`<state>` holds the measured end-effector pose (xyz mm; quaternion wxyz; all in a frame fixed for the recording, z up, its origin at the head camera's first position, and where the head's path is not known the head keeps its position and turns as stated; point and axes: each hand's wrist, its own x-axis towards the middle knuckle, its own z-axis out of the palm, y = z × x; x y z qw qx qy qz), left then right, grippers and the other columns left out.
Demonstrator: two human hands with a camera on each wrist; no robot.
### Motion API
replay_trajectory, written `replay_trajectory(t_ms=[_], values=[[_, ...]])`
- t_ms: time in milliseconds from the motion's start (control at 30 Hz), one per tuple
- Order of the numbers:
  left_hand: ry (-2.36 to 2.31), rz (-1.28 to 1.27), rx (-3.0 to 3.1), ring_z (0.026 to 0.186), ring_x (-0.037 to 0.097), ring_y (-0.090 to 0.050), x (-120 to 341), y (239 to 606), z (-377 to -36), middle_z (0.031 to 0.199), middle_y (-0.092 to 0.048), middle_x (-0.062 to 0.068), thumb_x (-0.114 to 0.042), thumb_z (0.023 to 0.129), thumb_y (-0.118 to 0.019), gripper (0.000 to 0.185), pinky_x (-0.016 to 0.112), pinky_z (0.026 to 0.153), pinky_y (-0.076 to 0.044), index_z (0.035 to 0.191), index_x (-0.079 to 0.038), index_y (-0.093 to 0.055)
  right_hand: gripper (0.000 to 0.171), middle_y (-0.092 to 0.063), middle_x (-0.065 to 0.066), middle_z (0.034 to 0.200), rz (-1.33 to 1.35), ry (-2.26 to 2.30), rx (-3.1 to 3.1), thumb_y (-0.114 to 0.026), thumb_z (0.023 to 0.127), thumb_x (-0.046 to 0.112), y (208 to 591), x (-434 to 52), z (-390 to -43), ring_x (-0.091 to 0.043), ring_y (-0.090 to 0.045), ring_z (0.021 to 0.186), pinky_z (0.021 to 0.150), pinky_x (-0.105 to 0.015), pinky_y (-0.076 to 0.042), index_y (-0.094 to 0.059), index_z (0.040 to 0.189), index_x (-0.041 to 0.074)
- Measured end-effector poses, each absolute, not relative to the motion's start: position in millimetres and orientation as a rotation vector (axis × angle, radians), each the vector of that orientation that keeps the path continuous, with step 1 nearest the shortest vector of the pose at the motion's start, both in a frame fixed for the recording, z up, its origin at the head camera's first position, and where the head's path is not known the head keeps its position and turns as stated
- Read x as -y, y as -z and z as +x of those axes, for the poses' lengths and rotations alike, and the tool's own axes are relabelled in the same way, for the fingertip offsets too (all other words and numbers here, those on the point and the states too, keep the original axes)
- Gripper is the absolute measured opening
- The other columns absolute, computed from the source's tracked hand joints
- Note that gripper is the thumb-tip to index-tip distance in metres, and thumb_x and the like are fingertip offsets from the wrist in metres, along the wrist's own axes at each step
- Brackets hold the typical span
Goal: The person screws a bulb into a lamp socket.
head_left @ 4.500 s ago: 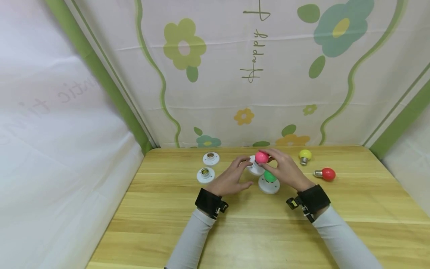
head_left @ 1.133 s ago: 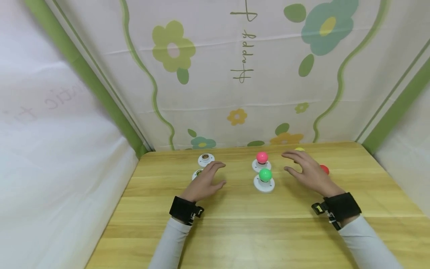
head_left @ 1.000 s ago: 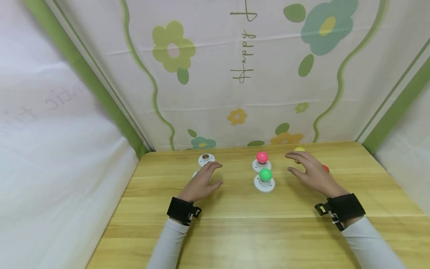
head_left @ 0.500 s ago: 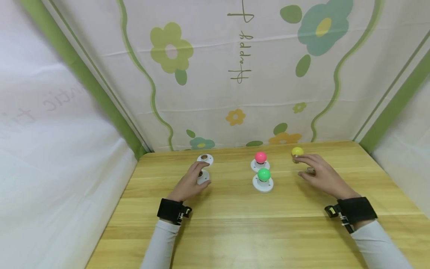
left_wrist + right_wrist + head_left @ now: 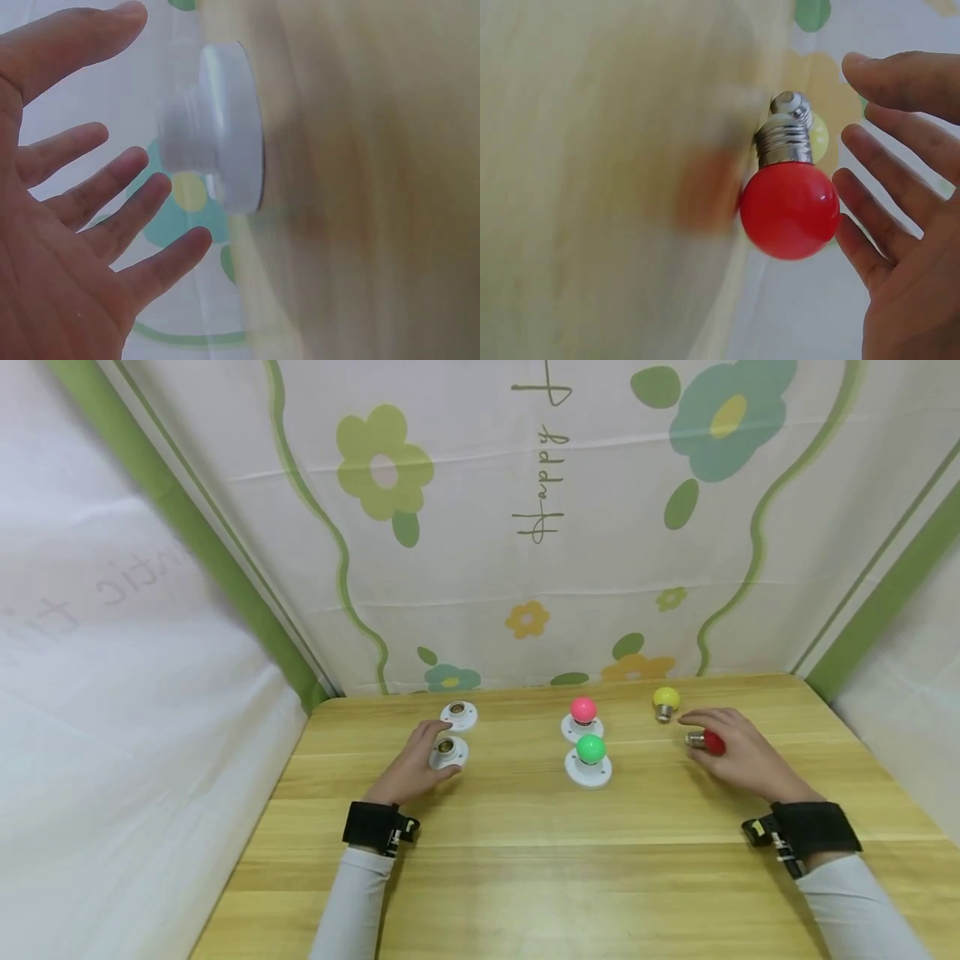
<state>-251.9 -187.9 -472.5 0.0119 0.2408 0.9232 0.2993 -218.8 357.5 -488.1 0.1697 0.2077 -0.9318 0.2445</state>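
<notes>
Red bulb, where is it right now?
In the head view the red bulb lies on its side on the table, right side, just under the right hand, with the yellow bulb just behind it.

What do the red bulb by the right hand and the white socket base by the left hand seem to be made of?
Red bulb: the globe looks like glossy coloured plastic or coated glass, with a soft highlight; the ribbed silvery screw cap looks like metal.
White socket base: probably smooth moulded plastic, possibly ceramic; the wrist view is blurred. In the head view its opening shows a brassy, metal-looking lining.
</notes>
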Motion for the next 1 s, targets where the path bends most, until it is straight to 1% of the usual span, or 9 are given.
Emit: replay_trajectory(t_ms=[133,300,467,600,833,1000], values=[[-0.95,0.709,-2.848,0.147,0.04,-0.045,189,473,-253,0.156,-0.043,0.022,-0.021,0.094,-0.083,0.078,0.056,0.121,-0.042,0.157,0.0,-0.042,0.054,-0.063,-0.026,0.137,0.555,-0.669,2.679,-0.088,0.082,0.007,492,-365,-220,-0.051,-0.052,0.126,0.1,-0.071,-0.039,-0.068,0.132,0.004],[-0.965,0.654,-2.825,0.145,0.04,-0.046,190,478,-254,0.156,-0.043,0.023,-0.02,0.094,-0.083,0.078,0.057,0.119,-0.043,0.157,0.0,-0.041,0.056,-0.06,-0.03,0.141,0.493,-0.67,2.743,-0.087,0.084,0.011,492,-372,-219,-0.053,-0.049,0.128,0.103,-0.073,-0.037,-0.066,0.135,0.002],[-0.966,0.605,-2.808,0.142,0.042,-0.048,190,481,-254,0.156,-0.043,0.026,-0.019,0.094,-0.083,0.077,0.059,0.117,-0.044,0.156,0.001,-0.042,0.059,-0.052,-0.032,0.147,0.449,-0.726,2.859,-0.082,0.088,0.009,490,-374,-219,-0.055,-0.045,0.131,0.102,-0.075,-0.04,-0.06,0.141,-0.001],[-0.968,0.596,-2.797,0.143,0.042,-0.048,191,481,-254,0.156,-0.043,0.026,-0.018,0.095,-0.082,0.077,0.059,0.118,-0.043,0.157,0.002,-0.041,0.059,-0.05,-0.034,0.148,0.432,-0.75,2.906,-0.078,0.088,0.005,490,-375,-221,-0.057,-0.044,0.132,0.103,-0.075,-0.04,-0.058,0.144,-0.003],[-0.959,0.576,-2.779,0.14,0.039,-0.051,190,485,-255,0.155,-0.042,0.025,-0.016,0.096,-0.081,0.075,0.057,0.117,-0.045,0.157,0.002,-0.041,0.058,-0.055,-0.038,0.141,0.418,-0.745,2.929,-0.077,0.089,0.005,492,-377,-221,-0.058,-0.051,0.127,0.099,-0.071,-0.05,-0.057,0.144,-0.004],[-0.937,0.545,-2.772,0.143,0.039,-0.048,189,485,-257,0.159,-0.041,0.025,-0.018,0.097,-0.08,0.077,0.056,0.119,-0.044,0.158,0.001,-0.039,0.057,-0.06,-0.037,0.137,0.428,-0.742,2.923,-0.077,0.09,0.006,493,-377,-221,-0.057,-0.056,0.125,0.098,-0.068,-0.051,-0.058,0.142,-0.005]])
